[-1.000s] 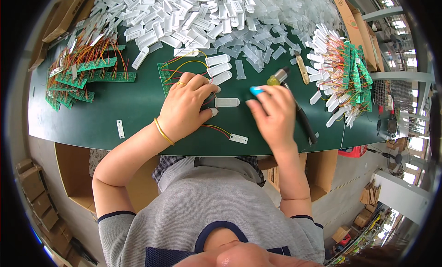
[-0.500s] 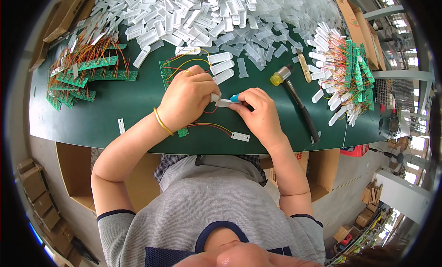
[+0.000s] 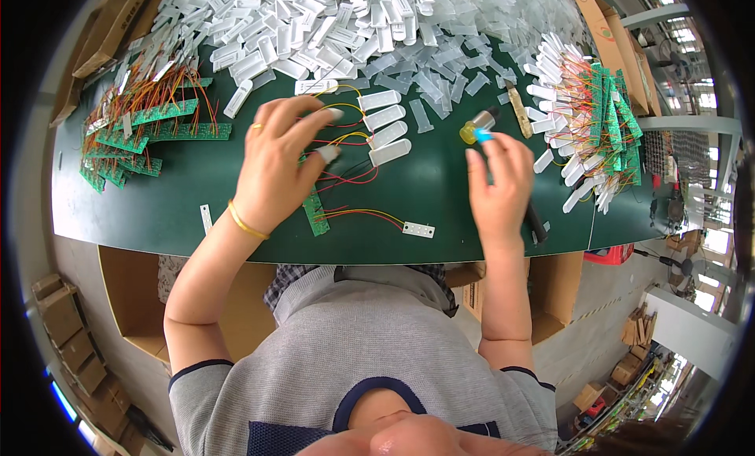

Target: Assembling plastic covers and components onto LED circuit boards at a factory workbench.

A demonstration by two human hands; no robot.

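My left hand hovers over a narrow green circuit board, its fingers apart and white covers on thumb and forefinger. Red, yellow and black wires run from this board to a column of several white plastic shells just right of the hand. Another pair of wires leads to a small white plate with holes near the table's front edge. My right hand, a blue cover on one fingertip, is spread beside a hammer with a yellow face, partly hiding its handle.
White shells and clear plastic pieces are heaped at the back. Wired green boards are stacked on the left, and boards with white shells on the right. A worn tan strip lies beyond the hammer.
Both hands have come apart and let go of the white shell, which now lies nearest in the column. The left hand moved left, the right hand went right toward the hammer.
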